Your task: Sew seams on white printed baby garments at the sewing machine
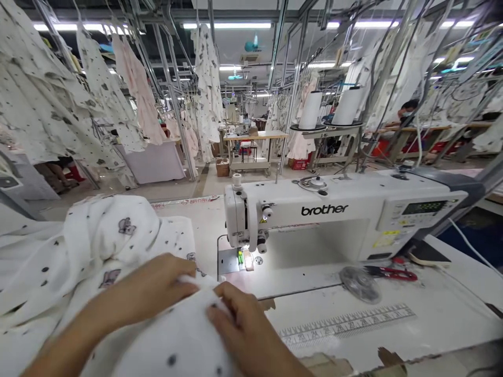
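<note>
The printed white fabric [129, 272], bunched on the bench [432, 319] just left of the presser foot [246, 259], is being pinched by the closed fingers of the left hand [153, 293] and the right hand [245, 327], so loose layers may be getting misaligned.

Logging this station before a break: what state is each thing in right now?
Left hand, closed on the printed fabric.
Right hand, pinching the same fabric.
Printed fabric, bunched, short of the needle.
Sewing machine, work light and display lit.
Thread cones, upright on their stand.
Red snips, lying flat on the table.
</note>
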